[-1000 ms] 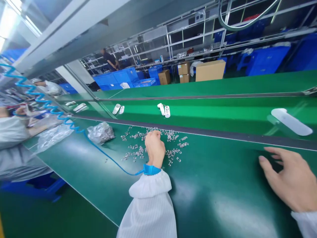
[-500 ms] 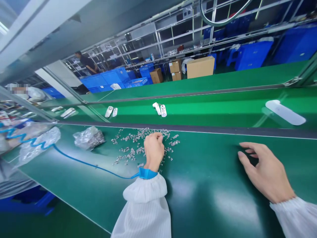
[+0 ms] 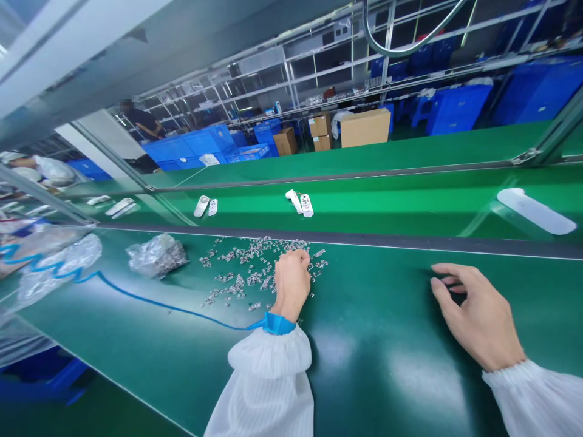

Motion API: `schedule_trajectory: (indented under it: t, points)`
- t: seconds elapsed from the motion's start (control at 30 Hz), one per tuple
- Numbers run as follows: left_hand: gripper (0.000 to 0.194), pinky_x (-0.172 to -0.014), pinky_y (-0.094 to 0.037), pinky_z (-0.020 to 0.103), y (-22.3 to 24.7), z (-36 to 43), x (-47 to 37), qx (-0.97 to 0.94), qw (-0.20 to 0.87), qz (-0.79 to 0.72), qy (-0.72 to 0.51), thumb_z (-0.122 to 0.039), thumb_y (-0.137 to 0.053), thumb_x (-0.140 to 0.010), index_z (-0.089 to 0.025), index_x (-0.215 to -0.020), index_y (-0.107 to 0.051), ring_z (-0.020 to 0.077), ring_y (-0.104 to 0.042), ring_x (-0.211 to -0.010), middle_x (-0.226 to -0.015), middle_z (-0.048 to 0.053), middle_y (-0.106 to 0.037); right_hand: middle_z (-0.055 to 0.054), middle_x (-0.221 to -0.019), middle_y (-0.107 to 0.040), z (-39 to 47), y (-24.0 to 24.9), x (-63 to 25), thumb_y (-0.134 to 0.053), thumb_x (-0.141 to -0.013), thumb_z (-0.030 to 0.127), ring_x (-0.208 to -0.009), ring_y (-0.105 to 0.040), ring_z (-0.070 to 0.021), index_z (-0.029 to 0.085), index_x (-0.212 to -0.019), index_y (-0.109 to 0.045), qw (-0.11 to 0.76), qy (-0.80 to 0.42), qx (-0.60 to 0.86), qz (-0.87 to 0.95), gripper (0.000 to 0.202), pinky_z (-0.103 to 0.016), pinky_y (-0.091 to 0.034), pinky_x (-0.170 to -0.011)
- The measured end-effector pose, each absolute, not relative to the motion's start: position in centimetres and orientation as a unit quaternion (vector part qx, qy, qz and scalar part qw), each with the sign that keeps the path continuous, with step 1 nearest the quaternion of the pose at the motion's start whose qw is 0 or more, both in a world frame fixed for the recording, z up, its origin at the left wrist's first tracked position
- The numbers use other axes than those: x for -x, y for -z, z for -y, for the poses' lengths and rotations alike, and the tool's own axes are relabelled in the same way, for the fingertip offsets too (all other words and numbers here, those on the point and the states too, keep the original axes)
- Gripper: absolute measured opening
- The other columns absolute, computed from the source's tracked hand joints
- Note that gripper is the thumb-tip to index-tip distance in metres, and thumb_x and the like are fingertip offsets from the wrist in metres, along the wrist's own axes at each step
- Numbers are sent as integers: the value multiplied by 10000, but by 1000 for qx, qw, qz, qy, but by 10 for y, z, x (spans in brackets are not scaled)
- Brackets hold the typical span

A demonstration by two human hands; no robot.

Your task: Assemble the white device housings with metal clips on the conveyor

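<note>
My left hand [image 3: 292,280], with a blue wrist strap [image 3: 279,324] round its wrist, rests over the right part of a spread of small silvery metal pieces [image 3: 239,284]. Its fingers are drawn together in a pinch, and what is between them is hidden. To the right, my right hand [image 3: 478,315] hovers above the green worktop [image 3: 364,340]. Its fingers are loosely curled, the thumb stands apart from them, and nothing shows in the grasp. Left of the loose pieces sits a clear plastic bag [image 3: 157,255] holding more metal pieces.
Behind a dark ledge [image 3: 387,241], a green conveyor belt [image 3: 387,206] carries white plastic parts [image 3: 300,203] and a long white piece [image 3: 537,210]. A coiled blue cord [image 3: 150,298] crosses the worktop to the wrist strap. Other people are at the far left.
The white parts on the belt have moved a little to the right. My left hand has shifted slightly right over the metal pieces, and my right hand slightly left. The view has turned a little.
</note>
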State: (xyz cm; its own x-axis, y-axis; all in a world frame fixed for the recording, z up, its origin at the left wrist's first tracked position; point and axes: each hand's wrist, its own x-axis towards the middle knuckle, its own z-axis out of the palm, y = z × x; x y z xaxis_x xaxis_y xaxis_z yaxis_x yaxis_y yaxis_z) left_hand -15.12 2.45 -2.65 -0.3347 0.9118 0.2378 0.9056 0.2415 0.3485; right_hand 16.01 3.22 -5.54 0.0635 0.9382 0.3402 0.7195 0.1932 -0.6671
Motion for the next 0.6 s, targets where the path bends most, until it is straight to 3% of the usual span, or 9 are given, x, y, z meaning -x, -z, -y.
schedule_trajectory:
  t: [0.07, 0.23, 0.37, 0.43, 0.6]
  points:
    - [159, -702, -423, 278, 27, -24, 150, -574, 10, -790, -213, -149, -566, -861, -198, -771, -688, 197, -630, -774, -806, 48, -691, -64, -962, -658, -32, 56, -152, -543, -840, 368, -757, -603, -205, 215, -1029, -645, 395, -149, 609, 671, 263, -356, -487, -682]
    - [172, -811, -438, 335, 17, -26, 159, -542, 0, -811, -219, -199, -538, -881, -202, -885, -710, 240, -641, -898, -1006, 84, -699, -52, -999, -655, -26, 56, -138, -551, -871, 329, -793, -599, -184, 217, -1023, -637, 415, -194, 564, 687, 208, -343, -495, -745]
    - [113, -891, -447, 376, -1, -53, 185, -533, 41, -824, -188, -179, -606, -846, -172, -797, -707, 272, -641, -967, -922, 95, -701, -53, -968, -653, -24, 52, -140, -555, -879, 299, -761, -587, -176, 210, -1008, -634, 428, -220, 565, 670, 176, -343, -493, -733]
    - [96, -910, -472, 395, -9, -82, 198, -522, 75, -831, -178, -233, -638, -864, -160, -890, -694, 251, -636, -1002, -968, 78, -689, -53, -955, -650, -24, 51, -140, -548, -883, 276, -754, -583, -174, 206, -999, -633, 432, -228, 563, 667, 160, -344, -489, -732]
    - [348, -865, -541, 425, -8, -172, 199, -466, 168, -838, -230, -354, -598, -921, -157, -1207, -582, 222, -624, -1032, -1206, 90, -609, -44, -968, -644, -26, 50, -139, -547, -891, 260, -774, -581, -170, 213, -988, -626, 436, -247, 561, 659, 133, -344, -484, -733]
